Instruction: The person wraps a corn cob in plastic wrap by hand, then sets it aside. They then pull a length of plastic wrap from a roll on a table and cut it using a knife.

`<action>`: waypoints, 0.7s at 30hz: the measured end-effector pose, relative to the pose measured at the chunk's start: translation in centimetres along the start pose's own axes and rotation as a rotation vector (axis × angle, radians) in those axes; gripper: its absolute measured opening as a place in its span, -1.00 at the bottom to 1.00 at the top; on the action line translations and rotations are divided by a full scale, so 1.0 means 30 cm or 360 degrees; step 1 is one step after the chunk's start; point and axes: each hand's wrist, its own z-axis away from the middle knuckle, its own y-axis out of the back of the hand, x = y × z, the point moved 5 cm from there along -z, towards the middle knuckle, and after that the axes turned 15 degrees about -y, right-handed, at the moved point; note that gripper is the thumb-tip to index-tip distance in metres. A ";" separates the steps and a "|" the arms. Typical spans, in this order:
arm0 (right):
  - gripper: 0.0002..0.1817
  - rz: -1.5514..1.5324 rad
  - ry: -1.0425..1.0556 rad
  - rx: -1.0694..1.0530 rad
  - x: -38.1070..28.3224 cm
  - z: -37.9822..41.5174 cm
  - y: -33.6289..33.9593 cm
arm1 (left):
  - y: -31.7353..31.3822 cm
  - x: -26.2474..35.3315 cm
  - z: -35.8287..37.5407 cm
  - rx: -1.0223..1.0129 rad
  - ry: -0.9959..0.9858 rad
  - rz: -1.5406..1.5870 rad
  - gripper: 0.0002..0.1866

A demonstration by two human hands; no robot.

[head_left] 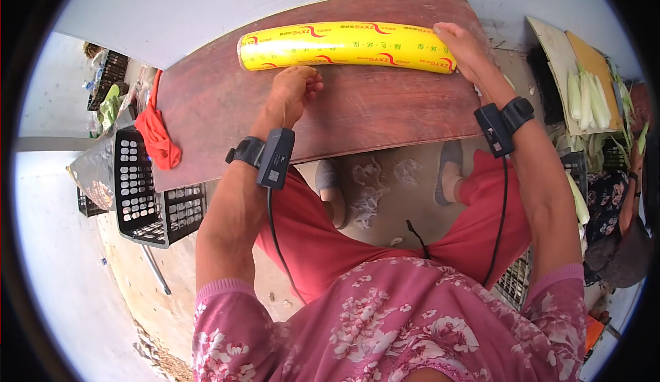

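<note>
A long yellow roll of cling film (347, 46) with red and green print lies across the far part of the reddish-brown wooden table (385, 110). My right hand (465, 50) is at the roll's right end, its thumb side on top and its palm against the end. Just below the roll's near edge, towards its left end, is my left hand (297, 88), with fingers curled and thumb and forefinger pinched together. Whatever sits in that pinch, if anything, is too small to make out. Both wrists wear black strapped devices with cables.
An orange-red bag (158, 134) hangs over the table's left edge, beside a black plastic crate (141, 189). Corn cobs (588, 100) lie on boards at the right, near another person (615, 210). White plastic scraps (368, 193) litter the floor between my feet.
</note>
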 end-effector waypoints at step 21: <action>-0.60 -0.0015 -0.0008 0.0013 -0.005 0.001 -0.003 | -0.009 0.031 -0.008 0.0245 -0.0031 0.0049 -0.89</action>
